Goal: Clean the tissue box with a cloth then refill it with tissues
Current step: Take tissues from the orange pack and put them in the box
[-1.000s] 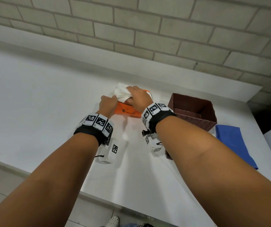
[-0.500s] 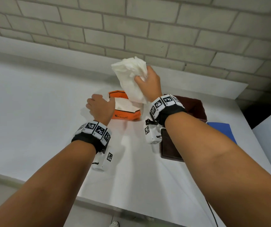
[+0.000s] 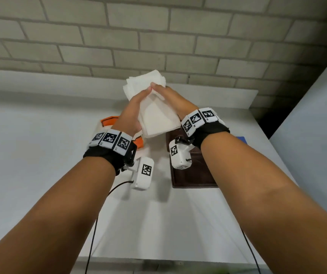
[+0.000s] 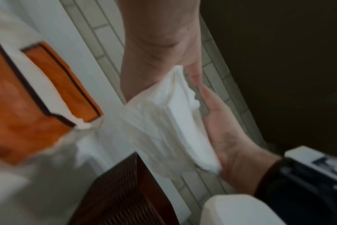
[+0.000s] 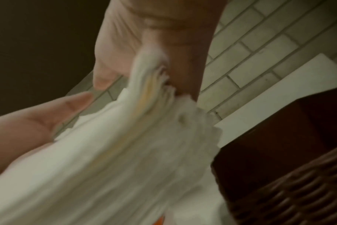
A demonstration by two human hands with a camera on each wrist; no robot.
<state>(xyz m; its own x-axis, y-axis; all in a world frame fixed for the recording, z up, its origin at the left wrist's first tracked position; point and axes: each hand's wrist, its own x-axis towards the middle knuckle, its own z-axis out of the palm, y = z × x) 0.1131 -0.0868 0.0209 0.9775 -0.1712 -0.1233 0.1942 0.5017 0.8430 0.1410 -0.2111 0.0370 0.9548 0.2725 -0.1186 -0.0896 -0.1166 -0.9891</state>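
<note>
A thick stack of white tissues (image 3: 154, 113) is held up in the air between both hands, above the table. My left hand (image 3: 137, 103) lies flat against its left side with straight fingers. My right hand (image 3: 170, 97) grips the right side; in the right wrist view the stack (image 5: 125, 152) sits pinched between its thumb and fingers. The orange tissue pack (image 3: 109, 120) lies on the table under my left wrist, mostly hidden. The brown woven tissue box (image 3: 194, 175) stands under my right wrist.
A blue cloth (image 3: 241, 139) shows as a small corner beyond my right wrist. The white table (image 3: 40, 155) ends at a brick wall behind and at a front edge near me. A white panel rises at the far right.
The right hand has pulled the tissue stack out of the orange pack and lifted it. The left hand has left the pack and come up against the stack.
</note>
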